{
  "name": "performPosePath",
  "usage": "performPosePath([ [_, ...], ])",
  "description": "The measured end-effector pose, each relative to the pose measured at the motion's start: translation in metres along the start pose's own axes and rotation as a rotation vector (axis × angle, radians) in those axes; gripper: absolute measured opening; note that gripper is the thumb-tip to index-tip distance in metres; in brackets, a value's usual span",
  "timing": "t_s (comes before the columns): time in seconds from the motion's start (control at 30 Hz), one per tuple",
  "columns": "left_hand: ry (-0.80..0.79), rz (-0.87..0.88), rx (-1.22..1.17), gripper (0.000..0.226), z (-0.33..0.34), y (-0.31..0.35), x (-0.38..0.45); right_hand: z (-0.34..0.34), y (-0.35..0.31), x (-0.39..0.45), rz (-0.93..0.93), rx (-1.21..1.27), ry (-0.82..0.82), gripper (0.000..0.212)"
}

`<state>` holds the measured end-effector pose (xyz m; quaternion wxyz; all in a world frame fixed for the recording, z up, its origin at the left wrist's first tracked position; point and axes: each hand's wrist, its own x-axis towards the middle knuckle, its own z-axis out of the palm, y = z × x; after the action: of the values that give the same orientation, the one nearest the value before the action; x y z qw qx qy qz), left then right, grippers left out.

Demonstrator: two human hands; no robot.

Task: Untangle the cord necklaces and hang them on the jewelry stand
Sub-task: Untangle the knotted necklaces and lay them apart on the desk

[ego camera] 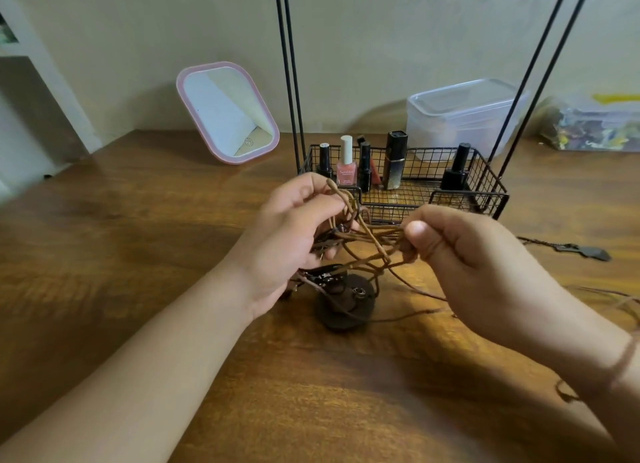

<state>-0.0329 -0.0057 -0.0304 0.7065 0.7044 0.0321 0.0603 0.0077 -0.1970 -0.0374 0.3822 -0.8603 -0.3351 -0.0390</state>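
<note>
From my remote feed I can make out only faint script on the pink nail polish bottle (346,171) in the wire basket (485,185) — too blurred to read — and a small round emblem on the mirror (227,112).

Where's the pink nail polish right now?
In the head view, the pink nail polish stands upright in the left half of the wire basket, between two black bottles, just beyond the left hand.

Tan-brown tangled cord necklaces (367,241) above a dark brown round wooden pendant (346,306); streaky brown wood-grain worktop (156,227); black wire-grid jewelry stand (485,185); pink-rimmed mirror (227,112); salmon-pink nail polish bottle (346,168).
</note>
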Motion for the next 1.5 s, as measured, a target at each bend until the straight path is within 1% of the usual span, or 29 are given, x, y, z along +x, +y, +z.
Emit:
performPosePath([
  [0.07, 0.015, 0.055, 0.091, 0.011, 0.002, 0.000, 0.000, -0.003, 0.001, 0.001, 0.061, 0.200, -0.033, 0.039],
  [0.17, 0.014, 0.080, 0.168, 0.012, 0.003, -0.004, 0.002, -0.005, -0.001, 0.002, 0.127, 0.534, -0.032, 0.034],
  [0.27, 0.021, 0.046, 0.125, 0.011, 0.002, -0.006, 0.003, -0.004, 0.002, 0.004, 0.183, 0.693, -0.036, 0.029],
  [0.37, 0.025, 0.020, 0.063, 0.009, 0.000, -0.005, 0.003, -0.007, 0.009, 0.008, 0.264, 0.924, -0.036, 0.024],
  [0.47, 0.063, 0.016, 0.063, 0.010, -0.002, -0.006, 0.004, -0.017, 0.009, 0.009, 0.266, 1.031, -0.034, 0.023],
  [0.57, 0.094, 0.002, 0.087, 0.013, -0.004, -0.008, 0.006, -0.027, 0.007, 0.009, 0.233, 1.101, 0.000, 0.033],
  [0.67, 0.082, 0.009, 0.103, 0.013, -0.003, -0.009, 0.006, -0.032, 0.010, 0.009, 0.106, 1.145, 0.024, 0.034],
  [0.7, 0.079, 0.011, 0.099, 0.012, -0.003, -0.010, 0.006, -0.032, 0.012, 0.008, 0.050, 1.128, 0.006, 0.035],
  [0.8, 0.086, 0.029, 0.109, 0.012, 0.000, -0.010, 0.006, -0.029, 0.014, 0.005, -0.068, 1.015, -0.031, 0.049],
  [0.9, 0.107, 0.110, 0.243, 0.007, 0.001, -0.015, 0.007, -0.027, 0.015, 0.005, -0.111, 0.996, -0.049, 0.053],
  [0.93, 0.109, 0.150, 0.292, 0.009, 0.002, -0.016, 0.007, -0.026, 0.015, 0.005, -0.123, 0.997, -0.054, 0.053],
  [1.0, 0.080, 0.249, 0.392, 0.021, 0.005, -0.018, 0.004, -0.024, 0.015, 0.006, -0.117, 1.012, -0.034, 0.060],
  [1.03, 0.049, 0.295, 0.427, 0.025, 0.007, -0.018, 0.002, -0.022, 0.015, 0.007, -0.099, 1.030, -0.008, 0.060],
  [1.07, 0.013, 0.325, 0.438, 0.027, 0.009, -0.018, -0.001, -0.020, 0.013, 0.007, -0.084, 1.053, 0.020, 0.056],
  [1.13, -0.043, 0.404, 0.501, 0.026, 0.013, -0.020, -0.004, -0.018, 0.011, 0.008, -0.063, 1.096, 0.056, 0.053],
  [1.2, -0.066, 0.569, 0.606, 0.026, 0.016, -0.022, -0.004, -0.016, 0.011, 0.008, -0.049, 1.114, 0.071, 0.054],
  [1.27, -0.083, 0.685, 0.595, 0.026, 0.019, -0.022, -0.007, -0.015, 0.011, 0.008, -0.048, 1.123, 0.067, 0.055],
  [1.37, -0.069, 0.722, 0.630, 0.026, 0.023, -0.021, -0.011, -0.012, 0.011, 0.008, -0.040, 1.131, 0.074, 0.056],
  [1.43, -0.070, 0.715, 0.644, 0.020, 0.023, -0.021, -0.011, -0.010, 0.010, 0.008, -0.037, 1.136, 0.090, 0.055],
  [1.5, -0.083, 0.697, 0.593, 0.012, 0.021, -0.020, -0.010, -0.011, 0.010, 0.008, -0.047, 1.165, 0.105, 0.053],
])
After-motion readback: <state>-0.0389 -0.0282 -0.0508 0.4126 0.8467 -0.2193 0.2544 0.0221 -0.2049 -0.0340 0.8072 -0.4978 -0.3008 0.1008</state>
